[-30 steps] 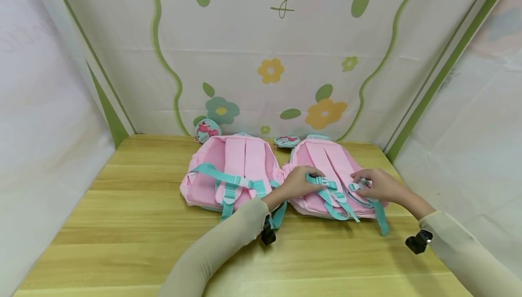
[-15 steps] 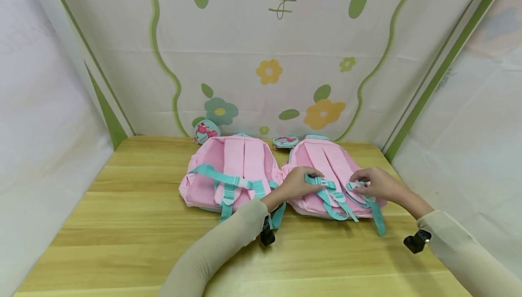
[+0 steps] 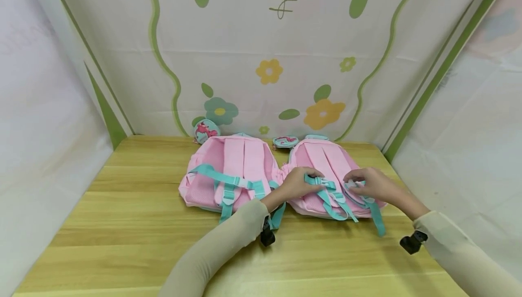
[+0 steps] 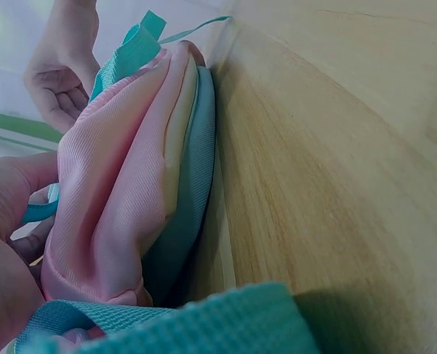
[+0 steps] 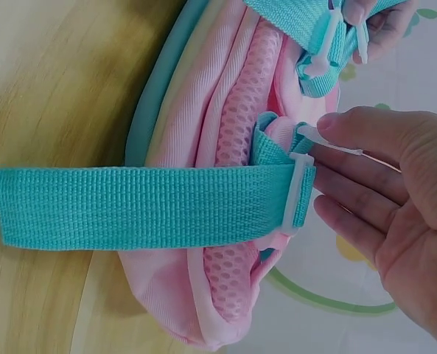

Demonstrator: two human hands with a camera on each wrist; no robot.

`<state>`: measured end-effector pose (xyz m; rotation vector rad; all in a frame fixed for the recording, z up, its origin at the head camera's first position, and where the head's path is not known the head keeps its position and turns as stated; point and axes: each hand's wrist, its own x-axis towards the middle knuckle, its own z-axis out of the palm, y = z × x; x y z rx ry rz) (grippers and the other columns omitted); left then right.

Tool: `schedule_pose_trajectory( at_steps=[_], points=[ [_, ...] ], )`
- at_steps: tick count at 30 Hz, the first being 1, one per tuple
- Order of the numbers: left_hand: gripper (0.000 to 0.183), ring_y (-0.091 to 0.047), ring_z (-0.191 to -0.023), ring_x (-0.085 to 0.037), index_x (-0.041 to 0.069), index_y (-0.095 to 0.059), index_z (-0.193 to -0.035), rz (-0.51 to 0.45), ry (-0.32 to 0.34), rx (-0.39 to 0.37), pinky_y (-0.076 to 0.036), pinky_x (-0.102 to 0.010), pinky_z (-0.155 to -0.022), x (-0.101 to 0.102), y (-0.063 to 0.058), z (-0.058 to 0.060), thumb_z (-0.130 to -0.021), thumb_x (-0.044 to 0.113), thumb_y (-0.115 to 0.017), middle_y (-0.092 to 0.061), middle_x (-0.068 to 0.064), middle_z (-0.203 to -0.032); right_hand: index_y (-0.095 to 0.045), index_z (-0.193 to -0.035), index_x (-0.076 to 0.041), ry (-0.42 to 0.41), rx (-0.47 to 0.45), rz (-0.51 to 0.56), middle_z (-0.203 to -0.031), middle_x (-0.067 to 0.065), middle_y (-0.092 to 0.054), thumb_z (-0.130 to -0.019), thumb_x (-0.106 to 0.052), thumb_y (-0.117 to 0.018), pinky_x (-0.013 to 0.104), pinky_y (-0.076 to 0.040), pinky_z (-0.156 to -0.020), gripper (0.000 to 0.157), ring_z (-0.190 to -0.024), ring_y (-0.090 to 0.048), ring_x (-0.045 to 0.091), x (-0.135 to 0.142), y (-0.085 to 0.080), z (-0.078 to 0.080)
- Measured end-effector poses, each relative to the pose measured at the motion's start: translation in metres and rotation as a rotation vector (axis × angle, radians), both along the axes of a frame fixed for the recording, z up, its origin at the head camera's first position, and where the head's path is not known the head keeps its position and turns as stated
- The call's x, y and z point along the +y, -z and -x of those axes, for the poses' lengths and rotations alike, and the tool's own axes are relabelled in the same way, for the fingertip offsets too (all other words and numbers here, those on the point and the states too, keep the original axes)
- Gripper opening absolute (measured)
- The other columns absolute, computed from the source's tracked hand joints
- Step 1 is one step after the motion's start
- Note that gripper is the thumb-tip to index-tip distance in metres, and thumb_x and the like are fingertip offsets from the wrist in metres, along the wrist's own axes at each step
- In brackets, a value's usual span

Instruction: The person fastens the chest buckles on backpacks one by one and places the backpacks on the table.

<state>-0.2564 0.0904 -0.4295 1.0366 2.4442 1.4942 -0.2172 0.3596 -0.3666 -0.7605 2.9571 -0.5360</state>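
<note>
A pink backpack (image 3: pixel 314 202) with teal straps lies back panel up on the right part of the table. At its middle my left hand (image 3: pixel 299 183) pinches a teal strap beside a white buckle piece (image 3: pixel 325 182). To the right, my right hand (image 3: pixel 373 184) pinches the other white buckle piece (image 5: pixel 334 143) between thumb and fingers. A short gap separates the two pieces. In the right wrist view a loose teal strap end (image 5: pixel 144 206) hangs across the backpack's side, running through a white slider (image 5: pixel 298 193). The left wrist view shows my left fingers partly hidden behind pink fabric.
Immediately left is a second pink backpack (image 3: pixel 208 192), its teal chest strap (image 3: pixel 222 175) joined by a white buckle. Two small round teal pouches (image 3: pixel 207 131) with pink pictures sit at the back. A printed cloth wall (image 3: pixel 244 29) stands behind the wooden table (image 3: pixel 122 224).
My right hand has moved a little left with its buckle piece, closer to the left hand's piece. The left hand keeps its place on the strap.
</note>
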Motion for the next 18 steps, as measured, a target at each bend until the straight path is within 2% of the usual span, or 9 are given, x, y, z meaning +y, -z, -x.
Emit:
schedule_pose_trajectory(
  at_steps=[9,18],
  points=[
    [0.028,-0.067,-0.107,-0.006,0.013,-0.077,-0.114,0.009,0.004,0.02,-0.051,-0.016,-0.094,-0.0009,-0.0013,-0.0007,-0.089,0.025,-0.081,-0.077,0.001,-0.113,-0.075,-0.109,-0.01,-0.004,-0.007,-0.004,-0.104,0.002,-0.077,-0.085,-0.007,-0.08,0.051,-0.058,-0.083,0.024,-0.103,-0.071,0.032,-0.0013,0.0073,0.0024],
    [0.029,-0.067,-0.108,-0.007,0.013,-0.077,-0.115,0.008,0.003,0.021,-0.05,-0.017,-0.094,-0.0012,0.0003,0.0005,-0.089,0.025,-0.08,-0.076,0.001,-0.114,-0.075,-0.11,-0.01,-0.018,0.042,-0.028,-0.104,0.001,-0.077,-0.082,-0.007,-0.083,0.05,-0.058,-0.083,0.029,-0.098,-0.071,0.027,-0.0038,0.0097,0.0031]
  ],
)
